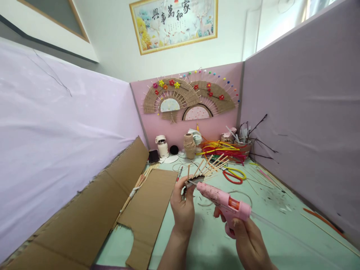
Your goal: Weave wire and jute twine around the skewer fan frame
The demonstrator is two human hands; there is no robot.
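Note:
My right hand (247, 236) is closed around the handle of a pink glue gun (222, 200), with a clear glue stick (270, 224) trailing from its back end. The gun's nozzle points left and meets, or nearly meets, a small cardboard piece (197, 180). My left hand (182, 202) pinches that piece between thumb and fingers. Several thin wooden sticks (215, 165) fan out from the piece's far edge, up and to the right. Part of the piece is hidden behind my fingers and the nozzle.
A cut cardboard sheet (152, 198) lies left, beside bundled sticks (135, 191) and a standing cardboard panel (112, 191). Red-and-yellow scissors (233, 175) lie beyond the gun. Behind are a twine spool (189, 146), a white bottle (162, 148) and pipe cleaners (225, 150). Decorated fans (171, 90) hang on the back board.

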